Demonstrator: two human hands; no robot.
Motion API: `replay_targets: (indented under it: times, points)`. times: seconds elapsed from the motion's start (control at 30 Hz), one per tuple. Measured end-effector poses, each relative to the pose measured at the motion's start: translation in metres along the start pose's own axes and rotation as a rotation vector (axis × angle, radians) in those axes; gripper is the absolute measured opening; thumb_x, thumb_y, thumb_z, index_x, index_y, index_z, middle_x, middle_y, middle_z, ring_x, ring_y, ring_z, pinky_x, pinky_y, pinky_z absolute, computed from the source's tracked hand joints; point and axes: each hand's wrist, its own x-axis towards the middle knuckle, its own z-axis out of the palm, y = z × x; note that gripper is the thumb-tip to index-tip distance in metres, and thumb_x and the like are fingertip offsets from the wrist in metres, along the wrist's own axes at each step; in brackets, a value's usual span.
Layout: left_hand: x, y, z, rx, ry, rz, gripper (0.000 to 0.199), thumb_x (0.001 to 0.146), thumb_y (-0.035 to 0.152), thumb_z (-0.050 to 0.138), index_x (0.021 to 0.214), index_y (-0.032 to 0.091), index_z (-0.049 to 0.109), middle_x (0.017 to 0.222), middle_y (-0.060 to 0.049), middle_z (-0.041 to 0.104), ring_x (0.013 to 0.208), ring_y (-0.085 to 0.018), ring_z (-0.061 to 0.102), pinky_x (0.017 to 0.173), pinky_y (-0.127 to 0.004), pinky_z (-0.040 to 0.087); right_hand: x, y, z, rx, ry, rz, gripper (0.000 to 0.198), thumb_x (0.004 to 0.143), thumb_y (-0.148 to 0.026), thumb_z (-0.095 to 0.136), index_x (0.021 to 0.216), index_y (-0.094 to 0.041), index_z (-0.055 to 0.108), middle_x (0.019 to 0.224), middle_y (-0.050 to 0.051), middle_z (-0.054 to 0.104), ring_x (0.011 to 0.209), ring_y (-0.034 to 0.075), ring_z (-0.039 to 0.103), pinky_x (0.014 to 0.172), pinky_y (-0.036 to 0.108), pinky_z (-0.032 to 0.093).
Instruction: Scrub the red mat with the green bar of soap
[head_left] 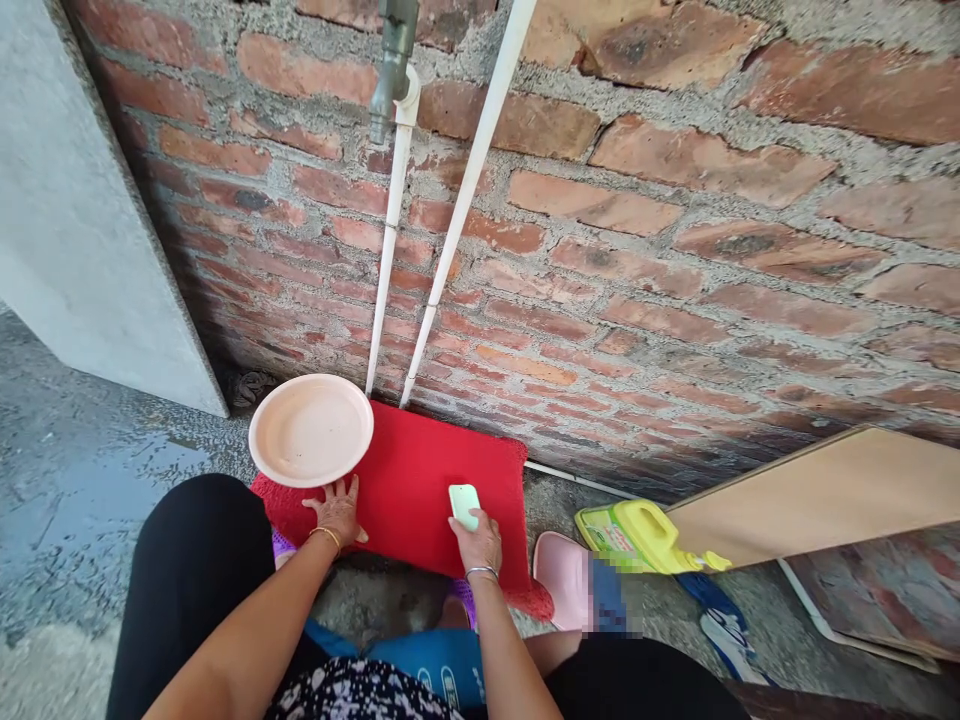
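A red mat point(420, 480) with fluffy edges lies spread below the brick wall, over something low that I cannot make out. My left hand point(339, 512) rests on its front left part, fingers spread, just below a shallow pale pink basin point(311, 430) that sits on the left end. In my right hand point(480, 545) is a small pale green block point(464, 505) with rounded corners, held against the right part of the mat. The block's underside is hidden, so its kind does not show.
A tap point(391, 80) and white pipes point(465, 190) run down the brick wall point(675, 250). On the right are a pink tub point(561, 580), a yellow detergent jug point(637, 530) lying tilted, and a leaning board point(817, 490). A grey slab point(97, 200) stands left, beside wet floor point(97, 490).
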Motion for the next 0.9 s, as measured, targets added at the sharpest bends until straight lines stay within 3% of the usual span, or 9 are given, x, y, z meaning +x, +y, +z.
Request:
replay_targets:
  times: [0.17,0.43,0.63,0.83,0.9]
  points:
    - [0.001,0.001,0.001,-0.002,0.003,-0.006,0.122,0.051,0.050,0.077,0.149,0.028,0.008,0.155,-0.018,0.012,0.137,-0.045,0.012,0.092,-0.072,0.027,0.008,0.031,-0.020,0.104,0.007,0.283,0.053,0.073,-0.051,0.058,0.113,-0.017,0.058,0.107,0.015,0.060,0.092,0.029,0.060,0.074,0.039,0.045]
    - [0.004,-0.001,0.004,-0.017,0.002,0.005,0.123,0.050,0.052,0.077,0.149,0.027,0.007,0.155,-0.018,0.013,0.137,-0.046,0.011,0.093,-0.072,0.026,0.004,0.026,-0.025,0.097,0.005,0.368,0.057,0.075,-0.057,0.054,0.119,-0.019,0.053,0.114,0.017,0.057,0.099,0.032,0.057,0.077,0.041,0.044]
    - [0.005,-0.002,0.005,-0.037,-0.002,0.010,0.125,0.049,0.051,0.078,0.149,0.030,0.007,0.155,-0.016,0.015,0.137,-0.046,0.010,0.094,-0.073,0.023,0.009,0.028,-0.016,0.093,0.055,0.353,0.057,0.073,-0.053,0.057,0.118,-0.018,0.053,0.106,0.015,0.059,0.092,0.029,0.057,0.073,0.039,0.044]
    - [0.007,-0.003,0.006,-0.057,0.003,0.024,0.125,0.047,0.053,0.078,0.149,0.028,0.009,0.154,-0.019,0.015,0.137,-0.049,0.009,0.092,-0.076,0.023,0.006,0.010,-0.006,0.039,0.002,0.103,0.056,0.072,-0.051,0.058,0.118,-0.020,0.052,0.109,0.012,0.058,0.097,0.029,0.056,0.081,0.037,0.043]
    - [0.006,-0.002,0.004,-0.058,0.005,0.021,0.124,0.048,0.053,0.078,0.149,0.028,0.009,0.154,-0.019,0.015,0.136,-0.049,0.009,0.091,-0.077,0.022,0.005,0.009,-0.008,0.040,-0.031,0.081,0.057,0.072,-0.051,0.058,0.119,-0.020,0.053,0.110,0.013,0.058,0.098,0.029,0.055,0.084,0.038,0.043]
